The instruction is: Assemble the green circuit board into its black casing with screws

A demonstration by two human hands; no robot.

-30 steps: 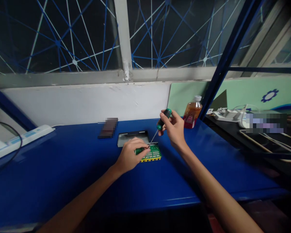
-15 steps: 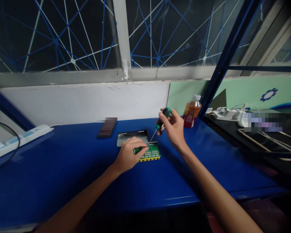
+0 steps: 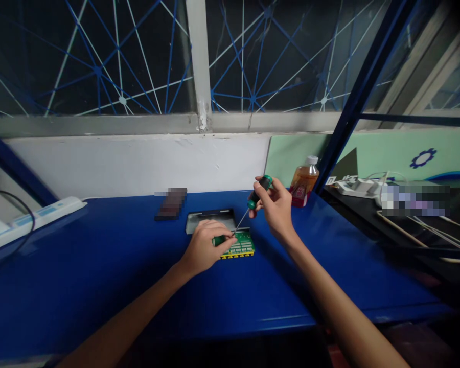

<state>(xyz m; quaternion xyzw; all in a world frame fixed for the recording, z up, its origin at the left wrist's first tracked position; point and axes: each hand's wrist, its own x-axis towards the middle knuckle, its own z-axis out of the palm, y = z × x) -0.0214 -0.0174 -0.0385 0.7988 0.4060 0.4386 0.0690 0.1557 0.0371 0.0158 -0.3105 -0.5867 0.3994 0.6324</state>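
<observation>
My right hand (image 3: 278, 209) is wrapped round the green-and-black handle of a screwdriver (image 3: 259, 191), its shaft slanting down to the left. The tip reaches the fingertips of my left hand (image 3: 204, 246), which are pinched together over a green circuit board (image 3: 246, 245). What those fingertips hold, if anything, is hidden or too small to make out. A yellow row of connectors runs along the board's near edge, and my left hand covers its left part. Just behind lies a shallow grey metal cover (image 3: 193, 223) with a dark rim, its hollow side up.
The blue table (image 3: 111, 276) carries a dark flat object (image 3: 170, 204), partly blurred out, at the back. A bottle of reddish drink (image 3: 304, 184) stands at the back right. A white power strip (image 3: 57, 210) lies at left. Cables (image 3: 425, 225) cover a black surface at right.
The whole view has shifted slightly, with things sitting a little lower now. Both hands and the screwdriver keep nearly the same pose over the board.
</observation>
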